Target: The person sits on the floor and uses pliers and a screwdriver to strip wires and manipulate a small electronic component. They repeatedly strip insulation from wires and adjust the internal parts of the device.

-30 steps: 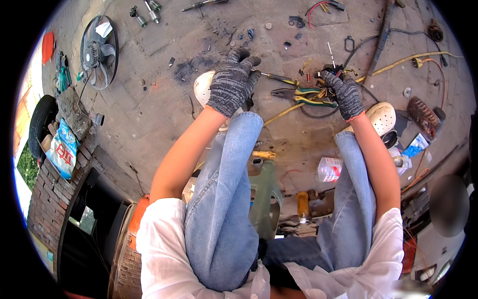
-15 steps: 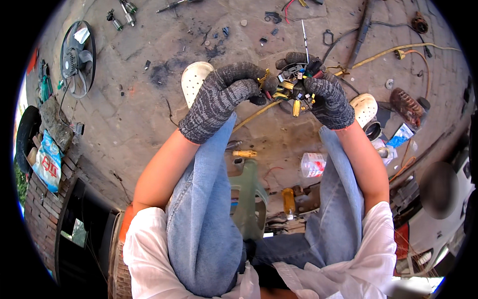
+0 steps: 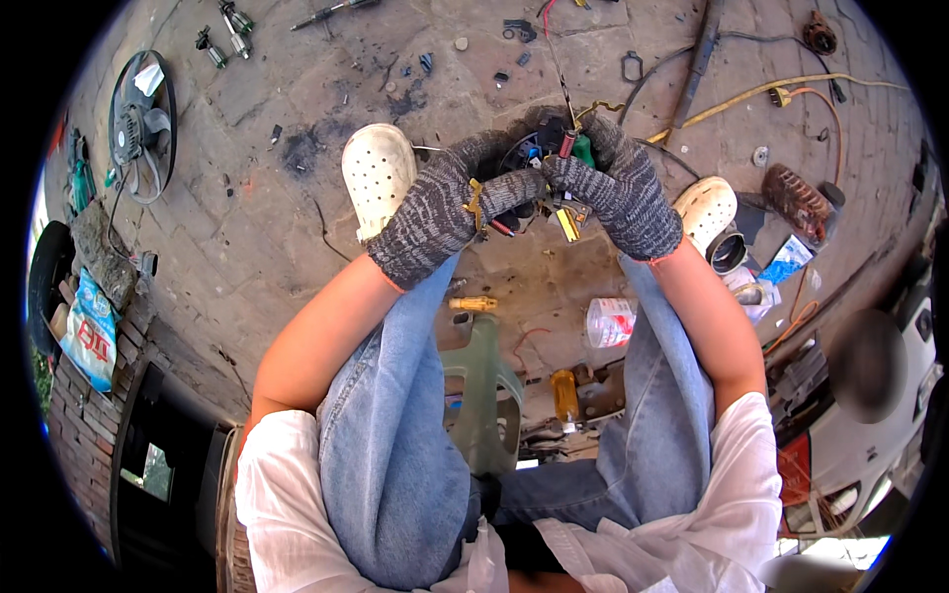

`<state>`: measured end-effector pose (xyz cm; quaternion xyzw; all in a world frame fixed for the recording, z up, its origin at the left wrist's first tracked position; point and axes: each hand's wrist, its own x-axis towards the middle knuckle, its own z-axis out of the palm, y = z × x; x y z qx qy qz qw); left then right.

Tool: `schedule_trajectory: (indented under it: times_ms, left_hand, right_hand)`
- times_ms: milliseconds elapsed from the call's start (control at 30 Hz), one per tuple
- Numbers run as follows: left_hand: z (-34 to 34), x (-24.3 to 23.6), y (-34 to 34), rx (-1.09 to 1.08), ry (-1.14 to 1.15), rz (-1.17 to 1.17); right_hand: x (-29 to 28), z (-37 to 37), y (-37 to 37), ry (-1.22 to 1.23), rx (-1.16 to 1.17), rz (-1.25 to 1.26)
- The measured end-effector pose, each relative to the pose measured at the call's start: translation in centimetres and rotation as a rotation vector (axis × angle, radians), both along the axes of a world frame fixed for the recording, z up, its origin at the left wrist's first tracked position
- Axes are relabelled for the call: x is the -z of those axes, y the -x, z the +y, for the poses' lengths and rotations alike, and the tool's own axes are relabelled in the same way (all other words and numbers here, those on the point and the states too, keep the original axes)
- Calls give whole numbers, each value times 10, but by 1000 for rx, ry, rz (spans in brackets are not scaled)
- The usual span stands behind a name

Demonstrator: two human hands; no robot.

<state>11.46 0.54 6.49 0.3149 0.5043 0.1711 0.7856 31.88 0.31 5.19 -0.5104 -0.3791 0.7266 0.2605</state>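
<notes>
Both my hands wear grey-and-black knit gloves and meet between my knees. My left hand [image 3: 435, 203] is closed round a dark clump of wires and small connectors [image 3: 535, 155], most of it hidden by the gloves. A yellow connector [image 3: 567, 224] hangs below the clump. A brass-coloured strip [image 3: 474, 205] lies against the left glove, and a red-tipped piece [image 3: 501, 227] pokes out under its fingers. My right hand [image 3: 628, 203] is closed on a screwdriver [image 3: 567, 144] with a red and green handle, its thin shaft pointing away from me, and presses against the clump.
A green plastic stool [image 3: 484, 395] stands between my legs, near a yellow-handled tool [image 3: 474, 303], a clear plastic container [image 3: 610, 322] and an amber bottle [image 3: 565, 397]. A round fan [image 3: 129, 133] lies far left. Cables [image 3: 751, 114] and a rusty part [image 3: 794, 205] lie at right.
My hands have come together over the clump, the right one moving left. The screwdriver shaft has shifted left and now tilts the other way. The yellow connectors are mostly covered now.
</notes>
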Motion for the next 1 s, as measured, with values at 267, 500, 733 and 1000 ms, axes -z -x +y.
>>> schedule_trajectory:
  times_ms: [267, 500, 733, 1000]
  left_hand:
    - [-1, -3, 5, -73, -153, 249]
    - [-4, -11, -1, -76, -447, 355]
    - [1, -3, 0, 19, -836, 343]
    - [3, -8, 0, -65, -439, 152]
  right_hand:
    - [3, 2, -2, -86, 117, -89]
    - [-13, 3, 6, 113, 154, -58]
    - [-15, -1, 10, -92, 53, -218]
    - [-19, -3, 14, 12, 129, -157]
